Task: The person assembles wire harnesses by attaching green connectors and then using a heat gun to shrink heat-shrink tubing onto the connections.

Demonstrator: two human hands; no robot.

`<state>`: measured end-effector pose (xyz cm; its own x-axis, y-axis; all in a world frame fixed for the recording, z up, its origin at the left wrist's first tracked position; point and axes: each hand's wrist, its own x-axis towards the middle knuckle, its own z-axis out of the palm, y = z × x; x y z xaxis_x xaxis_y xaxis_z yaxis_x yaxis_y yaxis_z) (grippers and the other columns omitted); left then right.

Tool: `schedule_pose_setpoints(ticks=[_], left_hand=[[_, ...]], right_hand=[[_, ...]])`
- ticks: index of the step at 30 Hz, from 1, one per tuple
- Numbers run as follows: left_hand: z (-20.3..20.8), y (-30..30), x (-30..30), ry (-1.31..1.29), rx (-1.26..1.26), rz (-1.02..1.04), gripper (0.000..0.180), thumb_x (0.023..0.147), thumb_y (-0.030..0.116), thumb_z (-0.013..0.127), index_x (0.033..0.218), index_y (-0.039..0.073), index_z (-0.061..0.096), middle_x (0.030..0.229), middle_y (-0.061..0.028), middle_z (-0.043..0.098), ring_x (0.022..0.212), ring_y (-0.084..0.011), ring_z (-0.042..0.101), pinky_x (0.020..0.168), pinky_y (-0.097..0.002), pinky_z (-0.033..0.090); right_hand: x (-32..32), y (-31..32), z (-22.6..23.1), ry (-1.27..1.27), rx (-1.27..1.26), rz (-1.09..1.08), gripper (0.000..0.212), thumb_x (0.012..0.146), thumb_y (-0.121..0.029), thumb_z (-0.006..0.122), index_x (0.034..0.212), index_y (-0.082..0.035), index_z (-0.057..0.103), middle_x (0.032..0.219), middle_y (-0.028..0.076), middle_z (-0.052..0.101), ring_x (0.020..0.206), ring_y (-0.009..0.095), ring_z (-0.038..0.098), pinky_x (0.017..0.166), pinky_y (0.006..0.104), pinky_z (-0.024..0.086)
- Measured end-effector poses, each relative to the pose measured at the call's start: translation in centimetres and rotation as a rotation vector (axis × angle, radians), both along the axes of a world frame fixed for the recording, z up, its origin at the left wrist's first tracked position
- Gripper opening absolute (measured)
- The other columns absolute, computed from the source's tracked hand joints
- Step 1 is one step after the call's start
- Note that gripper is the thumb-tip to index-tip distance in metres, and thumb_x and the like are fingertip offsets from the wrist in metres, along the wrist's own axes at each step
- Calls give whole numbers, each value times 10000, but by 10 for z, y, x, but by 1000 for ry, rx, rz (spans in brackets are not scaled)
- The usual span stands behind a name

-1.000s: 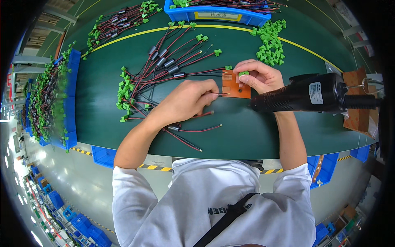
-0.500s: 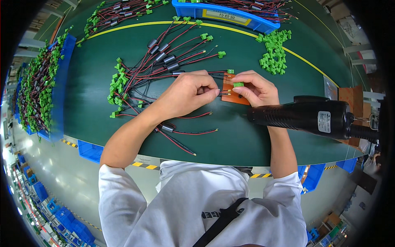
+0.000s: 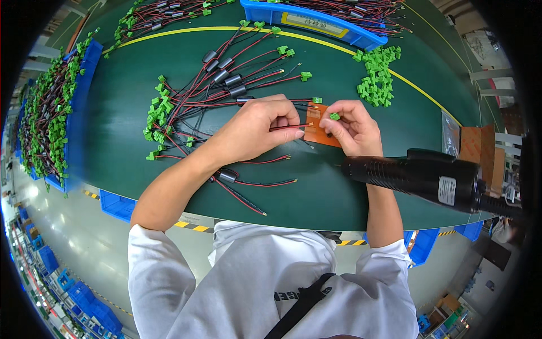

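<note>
My left hand [image 3: 272,121] is closed on a red and black wire pair [image 3: 299,126], its bare ends sticking out to the right past the fingertips. Between the thumb and fingers of my right hand [image 3: 357,125] is a small green terminal block [image 3: 335,116], just right of those ends and apart from them. Under it lies an orange plate [image 3: 316,134], partly covered by my right fingers. Beyond and left of my hands spreads a bundle of cables with black cylindrical cores [image 3: 233,80], several ending in green terminal blocks [image 3: 160,110].
A black electric screwdriver [image 3: 415,174] points left over the table, close to my right forearm. Loose green terminal blocks [image 3: 377,79] are piled at the far right. Blue bins of cables stand at the left [image 3: 84,96] and the far edge [image 3: 271,12]. Cardboard [image 3: 477,148] sits at the right.
The terminal block has turned in my right fingers and shifted slightly right. The wire ends at my left fingertips have spread apart, the black one now pointing lower.
</note>
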<state>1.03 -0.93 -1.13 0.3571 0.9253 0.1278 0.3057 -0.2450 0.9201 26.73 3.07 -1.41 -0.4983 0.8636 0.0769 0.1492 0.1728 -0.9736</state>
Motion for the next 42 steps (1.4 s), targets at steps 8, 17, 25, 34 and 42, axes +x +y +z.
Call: schedule_pose_setpoints(ticks=[8, 17, 25, 34, 42], left_hand=[[0, 3, -1, -70, -77, -17, 147, 956, 93, 813, 1013, -18, 734, 922, -29, 600, 700, -76, 600, 590, -249, 479], [3, 3, -4, -230, -252, -88, 161, 1071, 129, 680, 1043, -29, 690, 919, -15, 589, 672, -73, 555, 583, -273, 452], [6, 1, -6, -155, -288, -76, 127, 1047, 112, 704, 1032, -15, 708, 869, 26, 662, 755, -19, 555, 651, -221, 467], [4, 0, -1, -202, -234, -58, 137, 1010, 103, 716, 1000, -34, 719, 814, -25, 659, 755, -72, 573, 674, -274, 500], [6, -2, -5, -138, -254, -99, 108, 1037, 87, 701, 1012, -18, 711, 888, 9, 653, 794, -41, 567, 687, -232, 490]], right_hand=[[2, 11, 5, -104, 395, 27, 221, 964, -7, 752, 1184, -26, 760, 1148, 102, 763, 1018, 191, 744, 890, 293, 599], [-1, 2, 2, -3, 114, -4, 284, 955, -2, 760, 1237, -36, 744, 1139, 99, 768, 1025, 178, 745, 900, 291, 603], [-1, 1, 9, -217, 305, 40, 327, 955, 5, 740, 1278, -48, 731, 1102, 126, 744, 937, 237, 742, 845, 330, 602], [-4, 3, 10, -269, 532, 135, 327, 904, 43, 745, 1219, -42, 723, 1134, 151, 698, 1065, 334, 709, 895, 385, 586], [-10, 0, 18, -285, 552, 167, 396, 846, 103, 767, 1212, -40, 720, 1128, 142, 693, 1118, 332, 705, 909, 397, 593]])
